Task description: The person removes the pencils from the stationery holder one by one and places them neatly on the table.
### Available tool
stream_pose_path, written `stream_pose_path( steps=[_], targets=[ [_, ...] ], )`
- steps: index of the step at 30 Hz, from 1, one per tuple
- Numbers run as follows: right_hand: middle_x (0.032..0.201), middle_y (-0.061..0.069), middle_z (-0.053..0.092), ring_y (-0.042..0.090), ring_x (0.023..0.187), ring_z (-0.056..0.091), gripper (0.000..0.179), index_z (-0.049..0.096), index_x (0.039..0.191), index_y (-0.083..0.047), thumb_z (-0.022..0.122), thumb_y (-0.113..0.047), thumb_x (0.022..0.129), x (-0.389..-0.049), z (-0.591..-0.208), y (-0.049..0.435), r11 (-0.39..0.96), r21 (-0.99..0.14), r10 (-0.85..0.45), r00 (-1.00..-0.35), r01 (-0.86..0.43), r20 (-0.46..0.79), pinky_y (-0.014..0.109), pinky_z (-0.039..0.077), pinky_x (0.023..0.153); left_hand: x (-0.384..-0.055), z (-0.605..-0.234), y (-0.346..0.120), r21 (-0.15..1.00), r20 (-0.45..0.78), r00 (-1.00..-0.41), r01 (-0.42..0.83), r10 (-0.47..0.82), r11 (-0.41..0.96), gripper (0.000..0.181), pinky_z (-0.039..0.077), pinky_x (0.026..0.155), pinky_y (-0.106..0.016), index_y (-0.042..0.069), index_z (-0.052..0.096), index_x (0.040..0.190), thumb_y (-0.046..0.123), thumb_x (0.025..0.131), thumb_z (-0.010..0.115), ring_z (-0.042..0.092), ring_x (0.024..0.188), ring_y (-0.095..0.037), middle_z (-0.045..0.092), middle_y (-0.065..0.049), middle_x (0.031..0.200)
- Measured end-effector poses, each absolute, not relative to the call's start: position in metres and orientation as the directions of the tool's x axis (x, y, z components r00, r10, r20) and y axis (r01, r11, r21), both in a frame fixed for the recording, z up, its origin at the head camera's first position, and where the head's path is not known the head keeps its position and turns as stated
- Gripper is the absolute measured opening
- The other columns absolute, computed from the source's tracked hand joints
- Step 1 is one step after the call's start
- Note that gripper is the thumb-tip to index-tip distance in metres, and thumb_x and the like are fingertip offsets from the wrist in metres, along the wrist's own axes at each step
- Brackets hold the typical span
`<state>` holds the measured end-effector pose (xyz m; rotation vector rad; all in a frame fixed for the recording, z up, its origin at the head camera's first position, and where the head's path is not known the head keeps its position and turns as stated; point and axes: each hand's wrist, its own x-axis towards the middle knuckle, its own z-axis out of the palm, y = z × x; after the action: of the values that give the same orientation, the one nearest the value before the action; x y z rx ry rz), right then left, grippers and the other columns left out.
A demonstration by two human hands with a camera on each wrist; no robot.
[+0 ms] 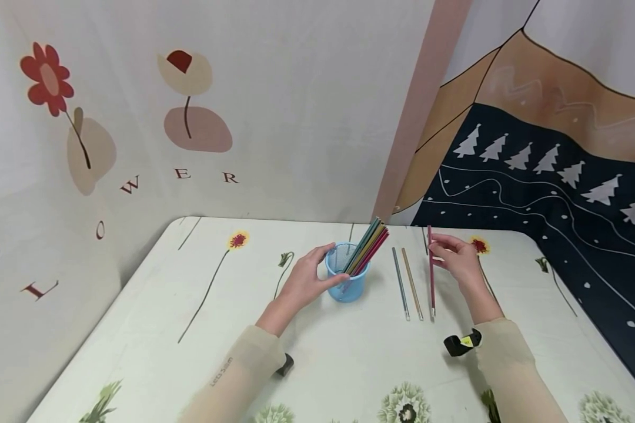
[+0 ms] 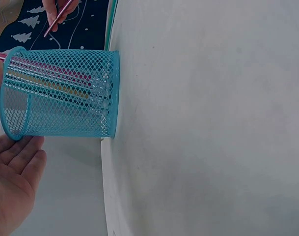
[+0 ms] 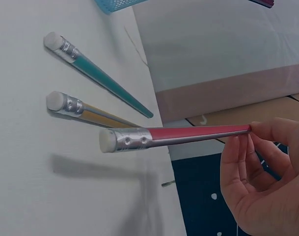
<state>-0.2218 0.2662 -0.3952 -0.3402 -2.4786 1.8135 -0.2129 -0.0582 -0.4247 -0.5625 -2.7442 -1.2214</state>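
A blue mesh pencil cup (image 1: 347, 288) stands upright on the table, holding a bundle of pencils (image 1: 369, 247) in green, yellow and red that lean to the right. My left hand (image 1: 308, 278) holds the cup near its rim, thumb on the near side and fingers on the far side. With thumb and fingertips my right hand (image 1: 457, 258) pinches a red pencil (image 3: 188, 134) near its far end, the white eraser end pointing back toward me. To its left, a green pencil (image 3: 107, 82) and a yellow pencil (image 3: 100, 116) lie side by side, erasers toward me.
A white cloth with printed flowers covers the table (image 1: 217, 364). Behind it hangs a pale printed curtain (image 1: 296, 117), and a dark tree-patterned cloth (image 1: 508, 188) hangs at the right. Black wrist cameras (image 1: 461, 343) sit at both cuffs.
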Motion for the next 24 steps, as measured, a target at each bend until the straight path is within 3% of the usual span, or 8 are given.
stream_pose_path(
  steps=[24],
  targets=[
    [0.092, -0.013, 0.059, -0.007, 0.076, 0.059, 0.041, 0.053, 0.139, 0.005, 0.056, -0.012, 0.102, -0.231, -0.418, 0.265, 0.288, -0.941, 0.19, -0.973, 0.18, -0.128, 0.011, 0.059, 0.072, -0.211, -0.423, -0.058, 0.693, 0.225, -0.927, 0.368, 0.299, 0.62, 0.08, 0.051, 0.11, -0.047, 0.011, 0.046, 0.148, 0.045, 0.084, 0.078, 0.054, 0.134, -0.032, 0.051, -0.01, 0.15]
  ],
)
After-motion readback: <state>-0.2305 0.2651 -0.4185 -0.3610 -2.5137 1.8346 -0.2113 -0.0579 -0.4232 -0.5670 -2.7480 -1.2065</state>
